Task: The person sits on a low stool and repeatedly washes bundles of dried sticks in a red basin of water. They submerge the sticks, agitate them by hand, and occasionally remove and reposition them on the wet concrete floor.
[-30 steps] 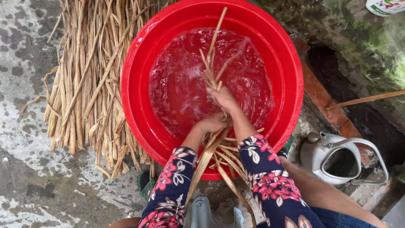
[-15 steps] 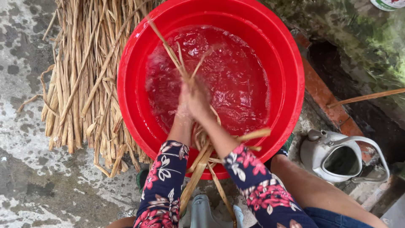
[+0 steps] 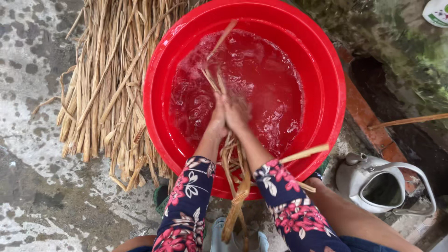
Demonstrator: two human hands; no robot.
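Left hand (image 3: 218, 115) and right hand (image 3: 237, 113) pressed together, clamped around wet reed strips (image 3: 232, 158) over red basin (image 3: 326, 70); dry reed pile (image 3: 107, 84) alongside, kettle (image 3: 378, 184) nearby.

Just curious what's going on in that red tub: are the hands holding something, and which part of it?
Both hands, left hand and right hand, are pressed together around a few long tan stalks, gripping them near mid-length over the water in the red basin.

Wet concrete floor (image 3: 56, 210) bears red basin (image 3: 326, 70), dry reed pile (image 3: 112, 84), metal kettle (image 3: 373, 182)
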